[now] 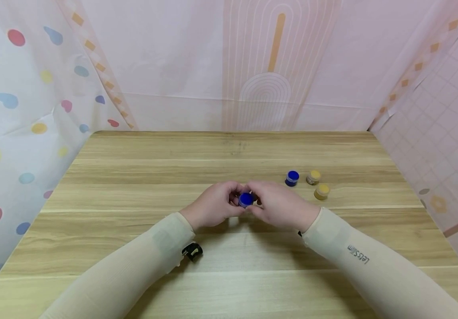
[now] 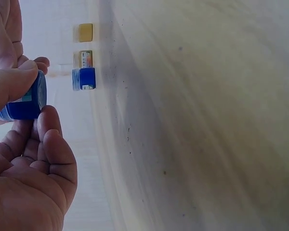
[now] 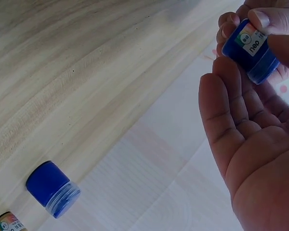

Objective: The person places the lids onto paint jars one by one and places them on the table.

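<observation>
A small blue paint jar (image 1: 246, 200) is held up between both hands, tilted in the wrist views. My left hand (image 1: 215, 205) pinches its body between thumb and fingers. From the other side, my right hand (image 1: 278, 204) has its thumb and fingertips around the jar at the lid end. The lid seems to be on; part of it is covered by fingers. A "deli" label (image 3: 252, 41) shows on the jar in the right wrist view.
To the right on the wooden table (image 1: 133, 173) stand another blue jar (image 1: 292, 178) and two yellow jars, one farther back (image 1: 314, 177) and one nearer (image 1: 322, 192). Patterned cloth (image 1: 173, 57) hangs behind and along both sides.
</observation>
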Tool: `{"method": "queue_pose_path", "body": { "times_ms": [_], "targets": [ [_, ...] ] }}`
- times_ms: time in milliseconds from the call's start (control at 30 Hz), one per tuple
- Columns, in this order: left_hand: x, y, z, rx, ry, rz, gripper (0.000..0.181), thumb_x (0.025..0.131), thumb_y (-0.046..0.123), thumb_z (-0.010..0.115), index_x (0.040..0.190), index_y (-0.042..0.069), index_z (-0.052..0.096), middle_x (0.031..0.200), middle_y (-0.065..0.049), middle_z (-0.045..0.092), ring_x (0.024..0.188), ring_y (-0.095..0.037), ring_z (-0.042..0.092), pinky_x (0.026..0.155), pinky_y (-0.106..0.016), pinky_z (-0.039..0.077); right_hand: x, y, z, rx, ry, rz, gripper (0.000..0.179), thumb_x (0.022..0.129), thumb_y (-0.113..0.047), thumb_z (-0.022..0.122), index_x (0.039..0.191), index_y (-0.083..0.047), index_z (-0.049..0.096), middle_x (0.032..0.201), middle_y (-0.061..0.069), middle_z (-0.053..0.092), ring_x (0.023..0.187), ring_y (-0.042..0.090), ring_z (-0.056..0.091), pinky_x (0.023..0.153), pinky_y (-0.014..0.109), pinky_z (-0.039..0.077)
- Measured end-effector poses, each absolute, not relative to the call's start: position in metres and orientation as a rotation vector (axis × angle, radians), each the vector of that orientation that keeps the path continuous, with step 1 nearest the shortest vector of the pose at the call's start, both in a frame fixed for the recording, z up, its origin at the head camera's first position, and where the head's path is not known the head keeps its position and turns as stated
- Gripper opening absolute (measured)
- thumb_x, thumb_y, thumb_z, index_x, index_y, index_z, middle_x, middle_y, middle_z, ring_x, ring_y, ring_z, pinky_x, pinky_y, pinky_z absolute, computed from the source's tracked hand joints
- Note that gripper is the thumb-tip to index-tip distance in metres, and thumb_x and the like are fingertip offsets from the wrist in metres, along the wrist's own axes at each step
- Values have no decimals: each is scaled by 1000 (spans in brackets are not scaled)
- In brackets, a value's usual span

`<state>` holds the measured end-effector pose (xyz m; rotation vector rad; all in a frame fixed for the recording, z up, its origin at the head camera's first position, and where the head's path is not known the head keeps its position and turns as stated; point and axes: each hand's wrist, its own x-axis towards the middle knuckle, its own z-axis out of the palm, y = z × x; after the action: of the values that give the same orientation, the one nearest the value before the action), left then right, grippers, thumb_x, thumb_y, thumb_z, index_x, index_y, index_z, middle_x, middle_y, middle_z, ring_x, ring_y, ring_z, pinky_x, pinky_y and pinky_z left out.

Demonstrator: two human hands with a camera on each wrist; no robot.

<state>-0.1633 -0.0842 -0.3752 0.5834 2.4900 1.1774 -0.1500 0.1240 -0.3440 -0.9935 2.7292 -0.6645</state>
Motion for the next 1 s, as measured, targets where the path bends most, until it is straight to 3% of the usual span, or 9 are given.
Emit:
{"method": "queue_pose_path", "body": {
  "times_ms": [100,433,667,833,1000],
  "targets": [
    [-164,-84,-375,599,2481,1181,30,92,16,83,117,7,69,99,0,73,89,-12,67,86,-30,58,-150,123,-344,-938,2726,-671,29,99,-23,76,121,-9,62,106,2,72,91,15,67,81,32,57],
    [-164,-85,-375,592,2514,1155,38,92,18,83,125,7,68,103,0,73,91,-12,67,89,-32,57,-153,126,-347,-1080,2696,-727,41,96,-11,74,135,-11,62,120,1,74,100,17,70,85,32,57],
    [-164,-86,-375,590,2522,1128,32,91,20,84,116,9,67,99,1,72,89,-12,66,85,-31,57,-153,126,-347,-1111,2705,-695,53,95,-5,67,147,-11,58,133,5,71,104,16,68,85,30,55],
    [-164,-86,-376,583,2508,1139,33,91,19,84,118,8,67,99,0,72,89,-12,66,85,-30,57,-152,125,-347,-1091,2717,-673,47,97,-7,68,144,-11,60,130,5,72,108,15,68,92,34,57],
    [-164,-84,-376,598,2476,1186,35,91,14,83,122,6,68,104,-1,73,92,-12,68,88,-30,58,-151,124,-346,-1000,2716,-664,36,100,-16,73,133,-9,60,116,4,73,99,18,70,86,34,58]
  ]
}}
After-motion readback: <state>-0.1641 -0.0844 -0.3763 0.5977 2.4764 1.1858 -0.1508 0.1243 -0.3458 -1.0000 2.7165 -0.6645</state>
